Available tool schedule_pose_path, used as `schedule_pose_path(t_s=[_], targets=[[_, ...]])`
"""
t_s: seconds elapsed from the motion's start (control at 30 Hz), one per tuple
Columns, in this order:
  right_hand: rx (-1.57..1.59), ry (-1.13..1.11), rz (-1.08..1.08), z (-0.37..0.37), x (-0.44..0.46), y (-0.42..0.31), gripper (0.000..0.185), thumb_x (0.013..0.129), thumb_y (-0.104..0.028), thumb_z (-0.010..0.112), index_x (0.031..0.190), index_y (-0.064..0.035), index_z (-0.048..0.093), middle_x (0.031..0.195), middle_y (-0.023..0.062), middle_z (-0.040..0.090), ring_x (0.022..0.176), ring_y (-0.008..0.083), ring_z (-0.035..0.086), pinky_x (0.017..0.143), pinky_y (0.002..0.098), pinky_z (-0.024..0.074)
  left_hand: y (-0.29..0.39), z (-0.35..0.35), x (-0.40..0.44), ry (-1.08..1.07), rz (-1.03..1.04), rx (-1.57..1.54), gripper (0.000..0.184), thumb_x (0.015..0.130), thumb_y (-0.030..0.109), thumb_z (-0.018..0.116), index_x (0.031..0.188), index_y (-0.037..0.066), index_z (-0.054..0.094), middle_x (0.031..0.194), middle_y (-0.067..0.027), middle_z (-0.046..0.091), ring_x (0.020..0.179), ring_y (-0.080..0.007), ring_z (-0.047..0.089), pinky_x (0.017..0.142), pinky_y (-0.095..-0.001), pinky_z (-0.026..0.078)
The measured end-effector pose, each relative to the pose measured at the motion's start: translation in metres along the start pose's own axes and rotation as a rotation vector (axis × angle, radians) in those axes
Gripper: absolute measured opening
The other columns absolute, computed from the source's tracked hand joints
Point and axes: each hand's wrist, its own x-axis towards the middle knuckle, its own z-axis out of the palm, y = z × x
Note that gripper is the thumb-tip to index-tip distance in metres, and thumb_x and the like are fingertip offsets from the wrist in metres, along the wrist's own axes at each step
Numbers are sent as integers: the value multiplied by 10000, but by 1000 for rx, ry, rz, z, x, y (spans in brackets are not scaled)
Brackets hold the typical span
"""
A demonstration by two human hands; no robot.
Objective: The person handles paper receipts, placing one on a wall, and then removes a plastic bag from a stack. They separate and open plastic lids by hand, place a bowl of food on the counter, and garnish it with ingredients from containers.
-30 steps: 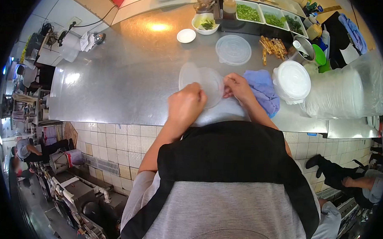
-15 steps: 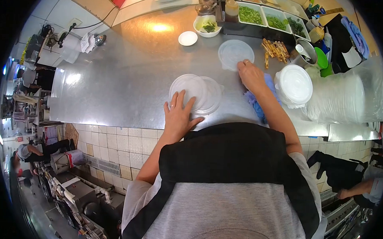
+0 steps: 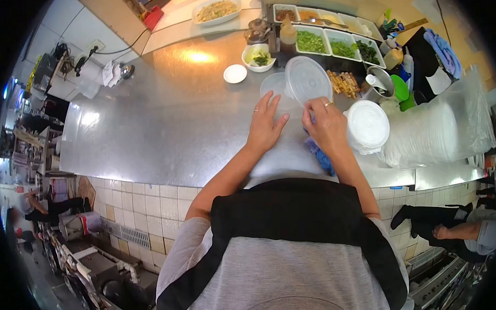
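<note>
Translucent lid (image 3: 308, 79), round and rimmed, raised on a slant above the far part of a steel counter (image 3: 151, 121), just short of the food trays. Its near edge is pinched between the thumb and fingers of the right hand (image 3: 326, 125), which is closed on that rim alone. The left hand (image 3: 266, 128) is spread, thumb apart from the fingers, and appears to hold nothing; its fingertips reach the near side of a second clear disc (image 3: 270, 86) on the counter, though whether they touch it cannot be told. The raised lid partly overlaps this disc in the view. Because the grip lies at one edge, the far side is probably the weak point: a loosened pinch could let the lid droop or drop. A swing to the right might brush the bundle of sticks (image 3: 347, 84) just beside it and scatter them; a forward push could meet the tray of chopped greens (image 3: 311, 41) or the sauce bottle (image 3: 288, 37). Farther out, a bowl of leaves (image 3: 258, 58) and a small white dish (image 3: 235, 73) stand to the left; at right are a crumpled blue cloth (image 3: 321, 157), partly hidden by the right forearm, a white-topped container (image 3: 368, 123) and a plastic-wrapped stack (image 3: 440, 131).
</note>
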Motion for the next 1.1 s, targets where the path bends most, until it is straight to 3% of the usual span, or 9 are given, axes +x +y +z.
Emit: schedule_pose_path(t_s=[0.1, 0.2, 0.3, 0.4, 0.5, 0.6, 0.73, 0.9, 1.1], targets=[[-43, -5, 7, -7, -13, -10, 147, 715, -106, 656, 826, -95, 560, 748, 65, 554, 594, 265, 590, 524, 366, 475, 37, -15, 7, -64, -490, -1137, 366, 885, 118, 561, 1222, -4, 484, 1134, -89, 557, 1041, -197, 529, 885, -312, 423], [59, -220, -58, -1, -28, -29, 168, 743, -107, 662, 882, -79, 571, 796, 70, 587, 652, 255, 596, 579, 364, 475, 40, -23, -1, -105, -562, -1174, 311, 906, 96, 530, 1200, 3, 498, 995, -30, 595, 929, -110, 538, 832, -254, 429], [226, 45, -102, -14, -13, -31, 215, 737, -132, 664, 932, -84, 585, 841, 103, 586, 649, 272, 580, 599, 369, 476, 22, -47, -12, -241, -476, -950, 264, 901, 80, 524, 1155, 11, 526, 935, -27, 605, 860, -111, 542, 803, -254, 428], [159, 17, 6, -40, 2, -36, 257, 736, -123, 674, 972, -74, 586, 884, 120, 592, 677, 276, 587, 636, 372, 475, 18, -84, -23, -415, -473, -718, 216, 900, 77, 523, 1105, 15, 546, 924, -29, 599, 852, -100, 531, 782, -247, 421], [568, -618, 196, -31, -17, -28, 279, 720, -106, 690, 970, -69, 574, 901, 110, 590, 692, 273, 598, 617, 357, 474, 12, -82, -41, -320, -499, -782, 189, 879, 57, 550, 1062, 13, 552, 892, -22, 595, 859, -100, 528, 777, -252, 417], [461, -324, 225, -5, -35, -25, 269, 730, -100, 674, 973, -73, 563, 927, 101, 593, 699, 285, 598, 603, 355, 480, 29, -80, -42, 195, -209, -159, 171, 859, 53, 587, 1023, 14, 557, 877, -22, 594, 824, -103, 533, 746, -243, 426], [324, -80, -9, 14, -40, -30, 255, 736, -94, 661, 969, -78, 558, 922, 93, 595, 720, 283, 605, 594, 355, 486, 55, -74, -44, -53, -736, -1095, 167, 872, 117, 616, 992, 16, 557, 874, -43, 603, 754, -115, 572, 716, -235, 480], [434, -142, -111, 15, -41, -44, 264, 728, -89, 679, 965, -88, 561, 925, 78, 596, 739, 261, 607, 642, 347, 487, 43, -62, -44, -17, -912, -1319, 158, 896, 145, 585, 991, 23, 551, 838, -52, 602, 769, -125, 590, 722, -266, 502], [949, -594, 542, 17, -50, -37, 214, 772, -138, 714, 918, -75, 570, 809, 14, 598, 718, 114, 568, 655, 253, 456, 40, -63, -51, -156, -888, -1249, 172, 915, 164, 553, 1017, 26, 560, 890, -48, 608, 804, -110, 590, 732, -259, 505]])
